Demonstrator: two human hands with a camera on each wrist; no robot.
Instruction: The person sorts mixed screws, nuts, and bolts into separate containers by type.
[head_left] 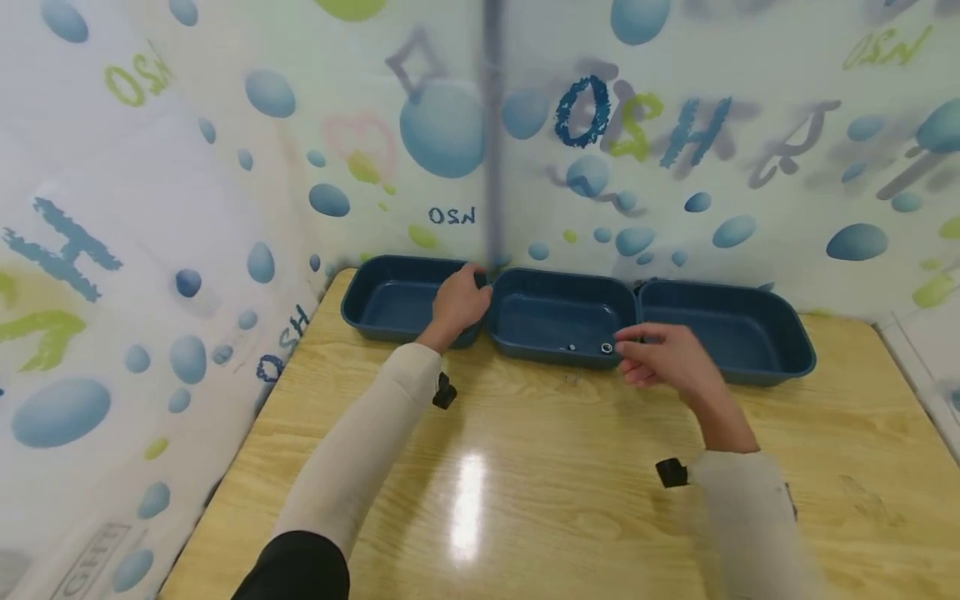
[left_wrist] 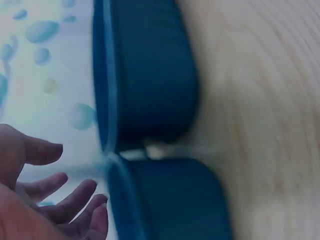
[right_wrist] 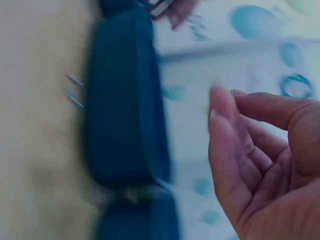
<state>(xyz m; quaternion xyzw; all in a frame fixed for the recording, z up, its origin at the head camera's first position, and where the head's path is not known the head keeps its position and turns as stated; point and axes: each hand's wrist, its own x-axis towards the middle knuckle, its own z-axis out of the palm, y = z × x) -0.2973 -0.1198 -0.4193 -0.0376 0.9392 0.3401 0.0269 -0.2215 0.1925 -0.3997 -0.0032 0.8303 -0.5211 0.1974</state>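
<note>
Your left hand [head_left: 459,298] partly covers the left bin [head_left: 393,296]; pieces [head_left: 607,348] in the middle bin [head_left: 555,315] are unidentifiably small; the lower edge cuts your blurred right sleeve [head_left: 753,525].

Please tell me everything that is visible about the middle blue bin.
The middle blue bin is an open, oblong tub with rounded corners, dark and smooth like plastic. It stands upright on the wooden table, between the left bin and the right bin; whether the rims touch is unclear. Small shiny pieces lie inside near its front wall. The right hand is near its front right corner.
</note>
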